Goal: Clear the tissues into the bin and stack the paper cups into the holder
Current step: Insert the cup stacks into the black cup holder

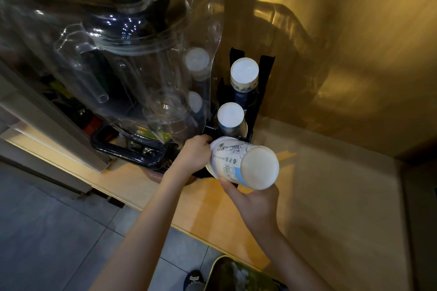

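A white printed paper cup (243, 165) is upside down and tilted, its base toward me, over the front slot of the black cup holder (264, 71). My right hand (255, 205) grips the cup from below. My left hand (196, 153) is closed on the holder's front left edge beside the cup's rim. Two stacks of upturned cups stand in the holder: a tall one at the back (244, 73) and a shorter one in the middle (230, 117). The bin (238, 274) at the bottom edge holds crumpled white tissues.
A large clear plastic blender jar with its cover (113, 42) stands on a dark base (132, 151) just left of the holder. The wooden counter (319, 196) runs right to a golden wall (354, 54). Grey floor tiles (59, 231) lie below left.
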{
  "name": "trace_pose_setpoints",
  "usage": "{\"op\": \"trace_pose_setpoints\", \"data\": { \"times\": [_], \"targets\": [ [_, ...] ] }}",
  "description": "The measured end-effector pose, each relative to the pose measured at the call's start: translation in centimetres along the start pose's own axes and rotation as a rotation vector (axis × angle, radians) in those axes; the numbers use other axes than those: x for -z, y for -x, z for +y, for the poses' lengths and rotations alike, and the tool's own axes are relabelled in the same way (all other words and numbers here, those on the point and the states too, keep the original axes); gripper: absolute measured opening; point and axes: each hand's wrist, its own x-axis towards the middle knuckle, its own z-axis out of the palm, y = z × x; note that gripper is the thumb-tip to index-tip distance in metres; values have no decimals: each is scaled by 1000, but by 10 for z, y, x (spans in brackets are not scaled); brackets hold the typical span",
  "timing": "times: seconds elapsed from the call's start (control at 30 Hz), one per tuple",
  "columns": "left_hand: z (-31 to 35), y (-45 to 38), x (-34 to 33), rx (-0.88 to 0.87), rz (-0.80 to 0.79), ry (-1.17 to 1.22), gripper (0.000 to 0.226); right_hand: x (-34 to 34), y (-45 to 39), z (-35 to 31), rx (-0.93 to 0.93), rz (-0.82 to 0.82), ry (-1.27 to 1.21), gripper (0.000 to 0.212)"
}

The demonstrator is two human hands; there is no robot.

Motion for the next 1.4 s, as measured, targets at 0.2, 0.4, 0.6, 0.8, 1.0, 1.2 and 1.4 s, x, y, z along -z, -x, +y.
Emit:
{"op": "trace_pose_setpoints", "data": {
  "times": [0.2,0.4,0.6,0.8,1.0,1.2,1.4],
  "targets": [
    [1,3,-4,143,-135,262,60,-3,4,-9,15,40,67,77],
    [10,1,-1,154,-127,246,68,-6,4,-11,19,8,132,84],
    [9,3,-3,97,-125,129,54,-2,3,-14,31,-16,181,83],
    [-2,13,-5,199,-158,310,64,-2,-13,-10,-63,-131,229,75],
    [-3,31,-2,117,-53,344,58,-13,-16,0,-121,-183,265,78],
    [-5,51,-2,-122,-33,300,49,-21,-17,7,-166,-236,286,72],
    [-15,45,-8,-159,-10,-35,49,-17,-20,8,-187,-307,321,84]
  ]
}}
